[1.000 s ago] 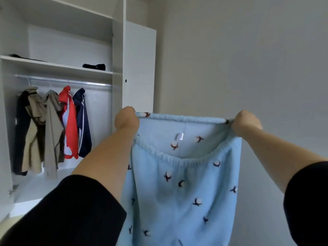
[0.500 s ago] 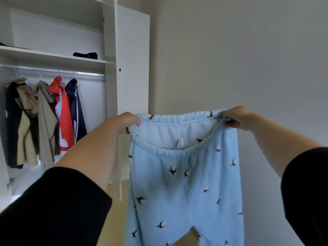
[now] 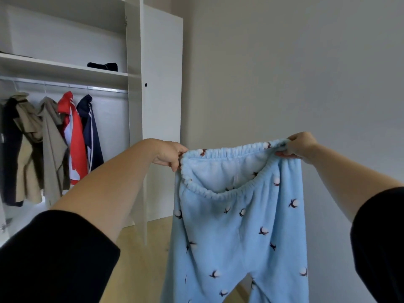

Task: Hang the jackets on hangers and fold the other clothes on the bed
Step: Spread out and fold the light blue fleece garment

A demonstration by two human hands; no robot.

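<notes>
I've got the pants (image 3: 240, 215) up in the air at 5 o'clock, well above the floor (image 3: 140, 259) — bed isn't in view. Left hand (image 3: 169, 155) has fingers curled tight on the waistband's left end; right hand (image 3: 300, 146) pinches the right end the same way, both closed on fabric. Waistband sags open between them, near edge drooping lower than the far edge, legs hanging straight down and running out of frame.

Risks, as I judge: the fleece looks thick and soft, and each grip is only a small pinch at the elastic, so one slip drops that side and the pants twist. With front and back edges uneven, folding now would prob. set a crooked crease. I can't see the leg ends, so they could drag or bunch when I lower onto the bed.

Wardrobe (image 3: 133, 106) at 10 o'clock stands open — four jackets (image 3: 72, 136) hang on its rail, a dark item (image 3: 102, 66) sits on the shelf above.
</notes>
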